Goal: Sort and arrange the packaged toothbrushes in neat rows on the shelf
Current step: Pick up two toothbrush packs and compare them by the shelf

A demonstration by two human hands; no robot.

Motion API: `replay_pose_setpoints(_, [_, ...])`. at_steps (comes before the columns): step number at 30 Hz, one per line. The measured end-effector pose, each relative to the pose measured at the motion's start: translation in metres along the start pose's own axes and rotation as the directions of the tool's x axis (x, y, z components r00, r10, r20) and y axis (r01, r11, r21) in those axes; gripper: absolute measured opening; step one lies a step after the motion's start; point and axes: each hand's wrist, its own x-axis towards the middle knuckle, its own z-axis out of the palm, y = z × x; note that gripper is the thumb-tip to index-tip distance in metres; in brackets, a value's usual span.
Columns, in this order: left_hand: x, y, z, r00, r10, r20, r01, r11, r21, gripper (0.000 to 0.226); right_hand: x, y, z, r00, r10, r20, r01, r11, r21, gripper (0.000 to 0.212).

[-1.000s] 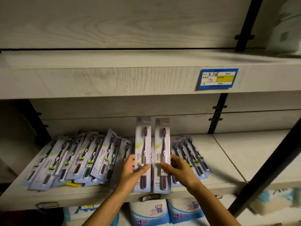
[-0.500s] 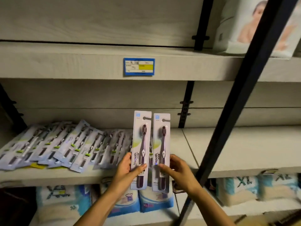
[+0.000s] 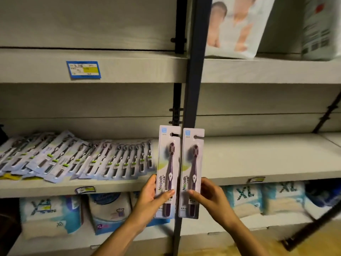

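Toothbrush packs (image 3: 83,159) lie in an overlapping, slanted row on the left part of the middle shelf (image 3: 258,163), at the left centre of the frame, each card fanned over the next. Two more are in your hands, low in the middle of the frame, held up in front of the shelf's edge and off its surface.

Your left hand (image 3: 151,198) grasps the left pack (image 3: 168,163) near its lower end, with the thumb across the front of the card and the fingers behind it. Your right hand (image 3: 210,196) grasps the right pack (image 3: 192,163) the same way, thumb on the front and fingers behind. Both packs stand upright side by side. Their long edges are touching or nearly so; which one cannot be told. Each shows a dark purple brush, head up, with the word Niepoth running up the card.

The two packs cover part of a dark upright post (image 3: 195,71) that runs from top to bottom through the centre of the frame.

A blue price label (image 3: 84,69) is stuck on the front edge of the upper shelf, at upper left. A smaller label (image 3: 85,189) sits on the middle shelf's edge below the row. On the bottom shelf, soft bags marked XL (image 3: 245,196) stand side by side. At upper right, a blurred white bag printed with a baby (image 3: 238,24) stands on the upper shelf.
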Motion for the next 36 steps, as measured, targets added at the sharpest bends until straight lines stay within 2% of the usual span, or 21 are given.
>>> replay_pose_setpoints(4, [0.008,0.001,0.032,0.999,0.000,0.044,-0.001,1.000,0.021,0.038,-0.014,0.005,-0.036,0.997,0.002,-0.081,0.000,1.000,0.023,0.027])
replay_pose_setpoints(12, [0.048,-0.008,0.113,1.000,-0.008,0.026,0.007,1.000,0.016,0.040,0.003,0.016,-0.129,0.999,0.022,-0.041,-0.022,1.000,-0.017,0.022])
replay_pose_setpoints(16, [0.077,-0.011,0.144,0.999,0.007,-0.039,-0.005,0.999,0.042,0.038,0.025,0.025,-0.175,1.000,0.020,0.011,-0.020,0.998,-0.061,0.035])
replay_pose_setpoints(20, [0.096,-0.018,0.159,0.989,-0.024,-0.144,0.032,0.998,0.049,0.034,0.048,0.037,-0.203,0.998,0.047,0.033,-0.044,0.996,-0.078,0.022])
replay_pose_setpoints(23, [0.106,-0.020,0.158,0.980,-0.045,-0.195,0.064,0.994,0.089,0.032,0.067,0.046,-0.209,0.987,0.137,0.082,-0.127,0.985,-0.116,0.020])
replay_pose_setpoints(27, [0.125,-0.011,0.151,0.964,-0.080,-0.252,0.123,0.980,0.156,0.037,0.111,0.061,-0.204,0.962,0.257,0.095,-0.232,0.948,-0.217,0.036])
replay_pose_setpoints(31, [0.141,0.007,0.142,0.949,-0.099,-0.300,0.166,0.964,0.207,0.035,0.163,0.071,-0.185,0.923,0.357,0.145,-0.335,0.929,-0.155,0.037])
replay_pose_setpoints(36, [0.146,0.018,0.132,0.928,-0.137,-0.346,0.233,0.939,0.254,0.030,0.216,0.091,-0.146,0.870,0.468,0.154,-0.435,0.877,-0.206,0.037])
